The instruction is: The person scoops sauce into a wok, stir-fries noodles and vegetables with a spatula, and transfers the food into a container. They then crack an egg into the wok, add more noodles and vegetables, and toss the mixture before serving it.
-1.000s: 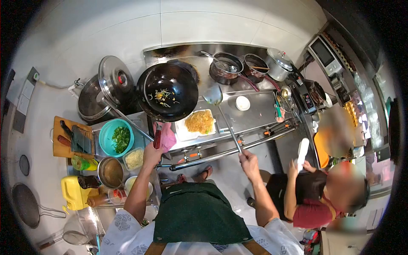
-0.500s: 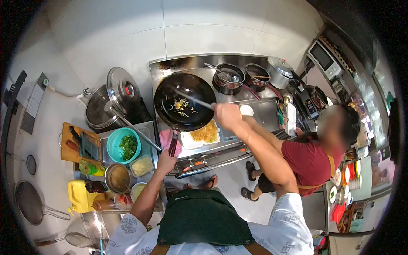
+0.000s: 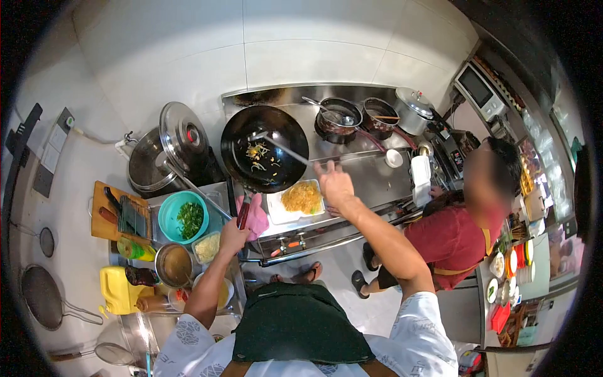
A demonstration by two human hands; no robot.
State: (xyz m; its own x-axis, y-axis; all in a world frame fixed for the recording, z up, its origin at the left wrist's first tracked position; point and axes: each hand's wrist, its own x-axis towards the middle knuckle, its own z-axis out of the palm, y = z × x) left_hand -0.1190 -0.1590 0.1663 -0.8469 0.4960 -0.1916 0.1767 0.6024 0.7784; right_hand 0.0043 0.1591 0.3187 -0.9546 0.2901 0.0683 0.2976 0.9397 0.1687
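Pale tiled wall (image 3: 301, 44) rises behind a stainless-steel stove counter (image 3: 361, 173), where a black wok (image 3: 286, 164) sits tilted toward the person. Scraps of yellow and pale food (image 3: 257, 151) lie in its bowl. The left hand (image 3: 233, 239) is closed round the red-brown wok handle (image 3: 244, 213), fingers wrapped and pressed in, beside a pink cloth (image 3: 257, 221). The right hand (image 3: 337, 186) holds the upper end of a metal spatula (image 3: 289, 152), its fingers bent but not all drawn together; how firmly they press cannot be told. The spatula's shaft slants over the wok's rim, and its head is inside, just beside the food. Right of the wok handle, a white foam tray (image 3: 284, 216) holds browned noodles (image 3: 303, 198). A co-worker (image 3: 443, 242) in a dark red shirt stands to the right, with fingertips at the tray's right edge and the other hand at an open foam box (image 3: 421, 179). Near that box is a small white bowl (image 3: 394, 158); two saucepans (image 3: 358, 119) and a lidded pot (image 3: 414, 110) stand farther back. On the left are a turquoise bowl (image 3: 164, 217) of chopped greens (image 3: 190, 220), a tub of pale shreds (image 3: 206, 248) and a wooden board (image 3: 100, 225).
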